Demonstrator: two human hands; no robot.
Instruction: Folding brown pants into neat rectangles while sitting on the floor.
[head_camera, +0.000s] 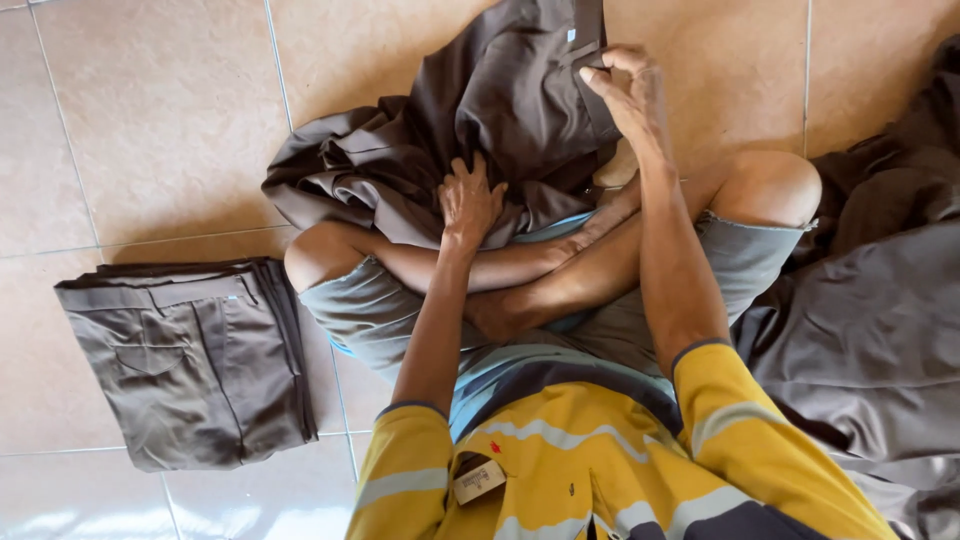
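With the right hand (632, 95) pinching the trousers (500, 120) by the waistband and the left hand (468, 198) clutching the cloth, I'd pull taut and smooth before folding.

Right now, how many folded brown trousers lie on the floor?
1: the folded trousers lie on the tiled floor, at the person's left. More may be hidden in the unfolded brown heaps ahead and right.
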